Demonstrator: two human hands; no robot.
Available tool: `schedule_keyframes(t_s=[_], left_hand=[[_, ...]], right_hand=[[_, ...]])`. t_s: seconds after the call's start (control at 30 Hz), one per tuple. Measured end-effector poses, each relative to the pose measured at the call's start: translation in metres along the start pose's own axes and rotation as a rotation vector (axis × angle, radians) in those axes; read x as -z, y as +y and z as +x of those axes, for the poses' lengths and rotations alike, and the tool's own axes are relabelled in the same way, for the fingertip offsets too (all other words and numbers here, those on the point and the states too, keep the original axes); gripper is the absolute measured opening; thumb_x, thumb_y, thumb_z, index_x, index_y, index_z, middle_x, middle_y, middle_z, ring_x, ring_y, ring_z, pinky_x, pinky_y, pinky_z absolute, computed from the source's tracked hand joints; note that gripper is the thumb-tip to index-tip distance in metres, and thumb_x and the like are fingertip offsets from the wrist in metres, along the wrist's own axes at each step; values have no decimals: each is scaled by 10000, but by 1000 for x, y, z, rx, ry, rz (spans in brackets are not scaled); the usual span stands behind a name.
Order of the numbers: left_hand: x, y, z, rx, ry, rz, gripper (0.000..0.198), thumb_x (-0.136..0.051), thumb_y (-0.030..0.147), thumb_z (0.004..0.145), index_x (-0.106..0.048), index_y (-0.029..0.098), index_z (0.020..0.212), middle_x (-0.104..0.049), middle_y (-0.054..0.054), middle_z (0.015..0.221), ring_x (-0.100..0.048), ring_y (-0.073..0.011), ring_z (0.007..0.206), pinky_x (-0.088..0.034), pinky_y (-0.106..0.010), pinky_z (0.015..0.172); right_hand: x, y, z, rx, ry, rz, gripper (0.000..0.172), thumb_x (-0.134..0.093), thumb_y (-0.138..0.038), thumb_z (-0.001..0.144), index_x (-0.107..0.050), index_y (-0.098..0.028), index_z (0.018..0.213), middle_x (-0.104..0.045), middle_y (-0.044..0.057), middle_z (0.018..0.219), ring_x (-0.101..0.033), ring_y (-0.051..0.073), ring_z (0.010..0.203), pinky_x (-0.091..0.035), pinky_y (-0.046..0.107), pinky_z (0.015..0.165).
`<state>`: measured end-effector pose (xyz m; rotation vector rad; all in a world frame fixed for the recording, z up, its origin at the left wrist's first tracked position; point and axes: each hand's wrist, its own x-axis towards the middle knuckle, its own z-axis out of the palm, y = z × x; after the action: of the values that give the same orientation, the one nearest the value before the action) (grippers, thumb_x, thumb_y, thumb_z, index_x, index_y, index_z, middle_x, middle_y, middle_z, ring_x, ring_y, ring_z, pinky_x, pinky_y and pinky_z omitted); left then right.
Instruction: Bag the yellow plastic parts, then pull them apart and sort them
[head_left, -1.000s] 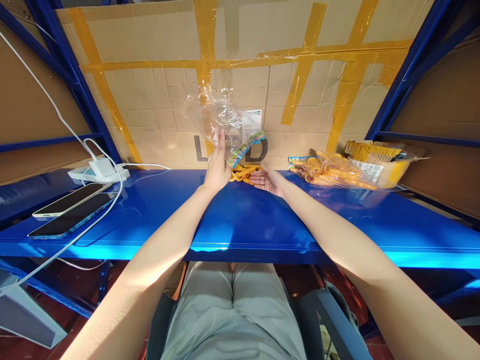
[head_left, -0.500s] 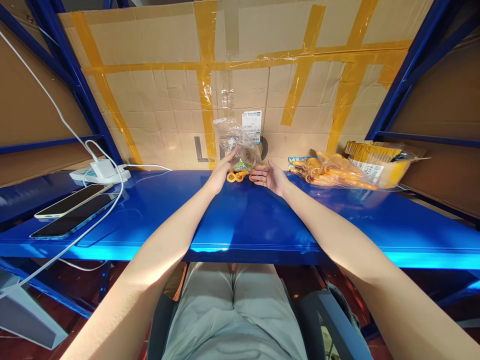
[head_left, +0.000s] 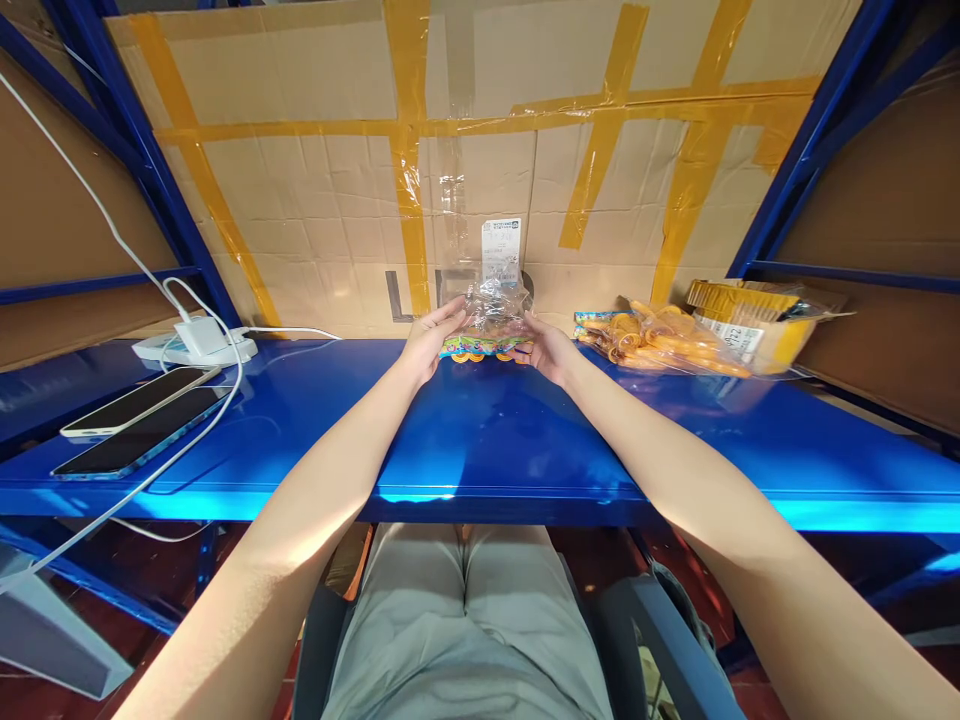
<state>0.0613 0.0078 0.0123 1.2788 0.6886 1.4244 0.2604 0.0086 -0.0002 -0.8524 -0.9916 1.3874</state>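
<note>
A clear plastic bag (head_left: 491, 305) with a colourful printed strip along its lower edge stands at the back of the blue shelf (head_left: 487, 440). My left hand (head_left: 429, 336) grips its left side and my right hand (head_left: 546, 345) grips its right side. Small orange scissors (head_left: 476, 356) lie on the shelf right under the bag, partly hidden by the strip.
Two phones (head_left: 135, 420) lie at the left with a white charger (head_left: 196, 338) and cable. A pile of bagged orange scissors (head_left: 660, 340) and a yellow box (head_left: 750, 315) sit at the right. Taped cardboard (head_left: 465, 150) closes the back.
My left hand brought the bag down from the air to the shelf over the orange scissors. My right hand turned from open palm to gripping the bag's right side.
</note>
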Motion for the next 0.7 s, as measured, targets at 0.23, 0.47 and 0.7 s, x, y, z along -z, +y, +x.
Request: schedule_keyframes(t_s=[0.23,0.47,0.7], left_hand=[[4,-7,5,155,171,134,779,-665,59,861,-314,159,1548,-781,-75,976,-732,-153,947,-539,-257,931],[7,-6,7,234,160,170,463,-525,166,966,-471,101,1421,-780,-92,869,-751,-194,811,-613,-309,778],[24,-9,14,334,191,178,327,-615,244,926,-617,102,1221,-779,-116,853,-748,-206,727,-603,-265,612]], right_hand=[[4,0,8,191,230,-28,110,-631,-232,881,-627,-208,774,-697,-20,719,-633,123,652,-535,241,629],[5,9,14,337,288,-240,275,-699,-329,829,-575,-206,617,-557,-56,528,-518,104,509,-483,234,532],[-1,15,4,231,94,-344,218,-694,-304,842,-599,-204,673,-452,-78,436,-358,79,357,-315,208,346]])
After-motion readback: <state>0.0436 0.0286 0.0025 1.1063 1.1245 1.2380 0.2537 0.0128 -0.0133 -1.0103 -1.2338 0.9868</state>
